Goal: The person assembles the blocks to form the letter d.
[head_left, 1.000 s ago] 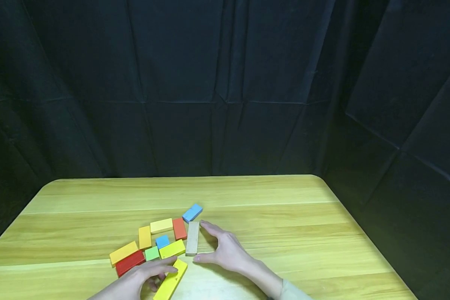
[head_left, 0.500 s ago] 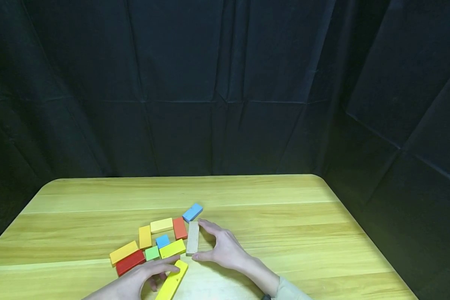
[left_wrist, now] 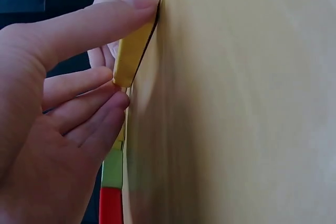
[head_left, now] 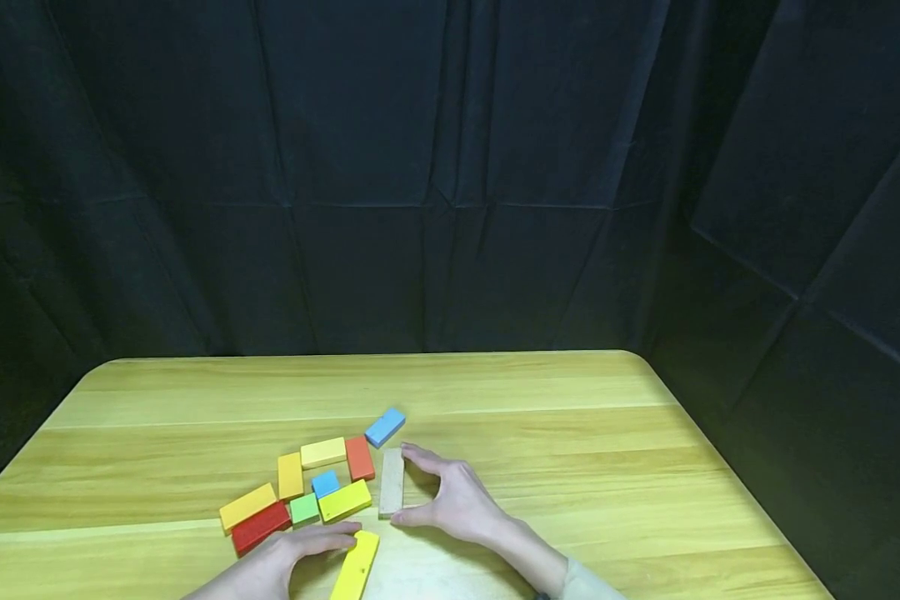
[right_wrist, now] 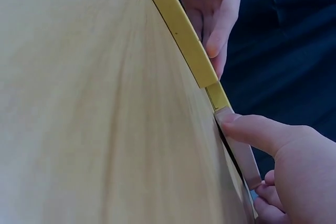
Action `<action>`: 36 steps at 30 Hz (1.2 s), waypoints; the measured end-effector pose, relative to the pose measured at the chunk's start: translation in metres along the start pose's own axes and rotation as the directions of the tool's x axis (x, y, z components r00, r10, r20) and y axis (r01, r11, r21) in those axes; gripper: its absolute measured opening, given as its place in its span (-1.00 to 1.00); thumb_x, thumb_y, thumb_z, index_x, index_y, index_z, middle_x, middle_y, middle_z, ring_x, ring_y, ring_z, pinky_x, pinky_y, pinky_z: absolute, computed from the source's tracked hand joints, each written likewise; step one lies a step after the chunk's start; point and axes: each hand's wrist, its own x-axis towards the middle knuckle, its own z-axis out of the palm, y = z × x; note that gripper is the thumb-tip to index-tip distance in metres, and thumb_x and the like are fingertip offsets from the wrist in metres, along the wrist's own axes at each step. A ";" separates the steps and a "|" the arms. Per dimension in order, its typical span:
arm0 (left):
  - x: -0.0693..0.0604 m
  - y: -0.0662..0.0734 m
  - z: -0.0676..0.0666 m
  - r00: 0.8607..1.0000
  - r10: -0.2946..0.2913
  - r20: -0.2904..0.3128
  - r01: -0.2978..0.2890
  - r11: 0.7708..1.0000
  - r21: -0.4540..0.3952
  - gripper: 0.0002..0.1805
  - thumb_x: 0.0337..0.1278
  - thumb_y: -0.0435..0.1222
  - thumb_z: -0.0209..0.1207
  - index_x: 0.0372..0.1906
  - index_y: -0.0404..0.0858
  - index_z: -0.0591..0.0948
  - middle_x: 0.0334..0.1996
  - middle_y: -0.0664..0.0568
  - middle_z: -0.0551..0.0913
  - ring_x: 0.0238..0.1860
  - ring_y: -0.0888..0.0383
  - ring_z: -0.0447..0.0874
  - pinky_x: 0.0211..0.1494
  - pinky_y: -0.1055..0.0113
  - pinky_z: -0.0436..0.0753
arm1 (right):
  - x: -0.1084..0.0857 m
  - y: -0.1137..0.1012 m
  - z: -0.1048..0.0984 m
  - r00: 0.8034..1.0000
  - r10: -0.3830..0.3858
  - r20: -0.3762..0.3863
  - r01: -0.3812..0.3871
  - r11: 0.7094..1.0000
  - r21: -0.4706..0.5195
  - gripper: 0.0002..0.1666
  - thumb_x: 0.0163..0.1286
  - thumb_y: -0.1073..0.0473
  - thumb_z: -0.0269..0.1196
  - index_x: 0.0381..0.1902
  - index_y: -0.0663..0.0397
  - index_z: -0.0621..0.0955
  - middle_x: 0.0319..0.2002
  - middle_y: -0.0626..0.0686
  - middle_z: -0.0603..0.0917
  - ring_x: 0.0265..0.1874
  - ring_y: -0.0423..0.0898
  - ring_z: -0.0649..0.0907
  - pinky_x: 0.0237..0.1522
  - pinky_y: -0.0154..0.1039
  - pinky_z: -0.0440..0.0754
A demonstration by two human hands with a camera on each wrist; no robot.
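Observation:
My left hand [head_left: 273, 562] pinches a long yellow block [head_left: 356, 567] end to end. In the left wrist view the thumb touches one end of this yellow block [left_wrist: 131, 51] and a fingertip the other. My right hand [head_left: 465, 504] holds a grey block [head_left: 392, 483] by its two ends. The right wrist view shows the thumb on the near end of the grey block [right_wrist: 240, 150]. A small gap separates the grey block from a shorter yellow block [head_left: 345, 501] to its left. The left thumb is hidden in the head view.
Left of the grey block, several blocks lie flat together: dark red [head_left: 261, 528], green [head_left: 304, 509], small blue [head_left: 326, 483], two orange, pale yellow [head_left: 323, 452] and orange-red [head_left: 359, 458]. A separate blue block [head_left: 386, 427] lies beyond. Dark cloth [head_left: 450, 183] hangs behind the table [head_left: 607, 433].
The grey block has shifted slightly right and toward me with my right hand, opening a gap on its left. My left hand and the long yellow block have moved slightly nearer.

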 end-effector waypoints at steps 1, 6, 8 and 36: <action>0.001 0.000 0.001 1.000 0.018 -0.011 -0.018 1.000 0.010 -0.31 0.06 0.04 0.41 0.24 -0.24 0.58 0.26 -0.13 0.59 0.28 0.08 0.56 0.15 0.25 0.65 | -0.001 0.000 -0.001 1.000 -0.003 0.000 0.003 1.000 0.001 0.07 -0.03 -0.27 0.55 0.42 -0.05 0.45 0.42 -0.15 0.43 0.42 -0.01 0.40 0.42 0.06 0.37; 0.005 -0.003 0.006 0.994 0.106 -0.037 -0.104 0.994 0.045 -0.29 0.08 0.03 0.37 0.22 -0.38 0.59 0.21 -0.21 0.62 0.24 0.02 0.60 0.08 0.22 0.70 | -0.006 0.002 -0.005 1.000 -0.016 -0.002 0.016 0.999 0.031 0.06 -0.05 -0.23 0.58 0.38 0.02 0.49 0.41 -0.17 0.43 0.42 -0.06 0.40 0.43 0.03 0.35; 0.007 -0.005 0.008 0.988 0.149 -0.040 -0.147 0.988 0.051 -0.29 0.09 0.02 0.37 0.22 -0.41 0.58 0.20 -0.23 0.62 0.24 0.03 0.60 0.09 0.24 0.69 | -0.008 0.003 -0.007 1.000 -0.019 -0.004 0.019 0.999 0.043 0.05 -0.05 -0.22 0.58 0.37 0.04 0.50 0.41 -0.17 0.43 0.41 -0.06 0.40 0.43 0.03 0.35; 0.032 0.025 0.037 0.995 -0.034 -0.092 0.038 0.999 0.039 -0.26 0.07 0.10 0.38 0.15 -0.43 0.63 0.17 -0.22 0.64 -0.09 0.15 0.76 -0.13 0.53 0.69 | -0.031 0.023 -0.033 1.000 0.012 -0.021 -0.010 0.997 0.079 0.03 -0.06 -0.21 0.58 0.36 0.03 0.51 0.41 -0.21 0.43 0.44 -0.04 0.37 0.46 0.09 0.27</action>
